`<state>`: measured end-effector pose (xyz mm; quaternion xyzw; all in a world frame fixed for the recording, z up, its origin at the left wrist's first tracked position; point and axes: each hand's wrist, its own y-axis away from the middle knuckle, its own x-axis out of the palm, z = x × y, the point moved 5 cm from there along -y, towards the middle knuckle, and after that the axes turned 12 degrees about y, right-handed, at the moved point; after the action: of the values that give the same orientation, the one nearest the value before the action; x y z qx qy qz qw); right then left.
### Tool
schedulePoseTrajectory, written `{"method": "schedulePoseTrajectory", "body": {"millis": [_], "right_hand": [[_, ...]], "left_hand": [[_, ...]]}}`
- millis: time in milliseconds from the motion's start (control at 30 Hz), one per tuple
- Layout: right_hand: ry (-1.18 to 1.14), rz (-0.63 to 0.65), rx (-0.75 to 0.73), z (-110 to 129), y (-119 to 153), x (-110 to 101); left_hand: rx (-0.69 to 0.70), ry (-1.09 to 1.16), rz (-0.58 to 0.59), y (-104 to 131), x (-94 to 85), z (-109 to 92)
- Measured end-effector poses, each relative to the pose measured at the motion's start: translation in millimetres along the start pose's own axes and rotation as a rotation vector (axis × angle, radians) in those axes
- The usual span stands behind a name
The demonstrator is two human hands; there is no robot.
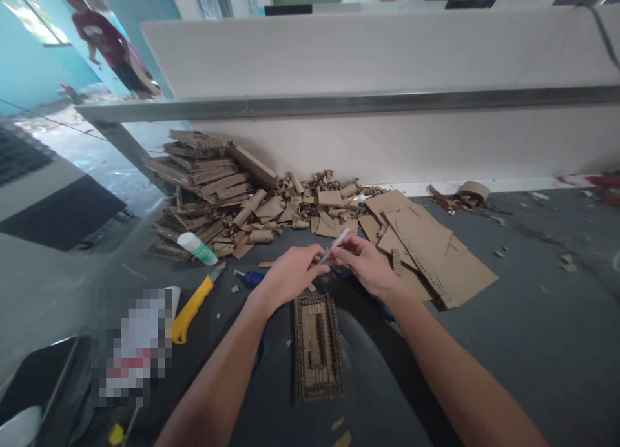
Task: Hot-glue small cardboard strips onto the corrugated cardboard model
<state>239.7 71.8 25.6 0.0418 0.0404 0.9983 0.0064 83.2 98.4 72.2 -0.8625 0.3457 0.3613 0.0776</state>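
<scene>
We note a pale panel wall (339, 56) crossed by a grey metal rail (411, 101), behind a dark grey tabletop (533, 343). A leaning stack of brown corrugated cardboard pieces (208, 169) stands far left; flat brown cardboard sheets (465, 276) lie right of our hands. Nearest us: a small rectangular brown corrugated cardboard tray (336, 343), flat, long axis running away from us. Its far end sits just this side of our fingers, the left hand (293, 272) nearer than the right hand (363, 263). Between the hands, a slim whitish stick (341, 236), raised slantwise, upper end to the right, oblique to the tray. Right fingers pinch its middle; left thumb and fingers close narrowly on its lower end.
</scene>
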Motion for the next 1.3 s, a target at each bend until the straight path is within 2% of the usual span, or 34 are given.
{"method": "schedulePoseTrajectory", "body": {"millis": [100,167,333,400,467,567,667,733,933,1033,1167,1300], "right_hand": [[0.134,0.037,-0.03,2,1,2],[0.332,0.023,-0.025,4,3,-4],[1.138,-0.109,-0.032,7,26,-30],[1.391,-0.096,-0.013,2,41,-34],[1.542,-0.042,0.018,-6,54,-34],[1.636,0.012,0.023,-14,65,-30],[1.617,-0.028,0.009,-14,66,-28],[1.507,-0.095,-0.001,-13,64,-31],[0.845,-0.152,0.12,-23,59,-39],[0.64,-0.164,0.119,-25,59,-36],[0.572,-0.152,0.129,-27,60,-31],[0.632,-0.132,0.115,-29,61,-32]], "left_hand": [[0.02,-0.082,-0.022,-1,-6.0,0],[-0.003,-0.092,-0.032,0,-11.7,3],[-0.068,-0.055,-0.081,2,-24.8,14],[-0.061,-0.051,-0.087,0,-25.4,19],[-0.059,-0.051,-0.098,-2,-23.8,24],[-0.071,-0.05,-0.11,-5,-19.8,30],[-0.101,-0.018,-0.112,-5,-18.9,34],[-0.114,0.029,-0.103,-4,-20.6,36],[-0.155,0.151,-0.083,-4,-24.1,40],[-0.153,0.148,-0.075,-6,-20.2,40],[-0.121,0.109,-0.067,-8,-14.3,36],[-0.13,0.066,-0.057,-9,-8.9,33]]}}
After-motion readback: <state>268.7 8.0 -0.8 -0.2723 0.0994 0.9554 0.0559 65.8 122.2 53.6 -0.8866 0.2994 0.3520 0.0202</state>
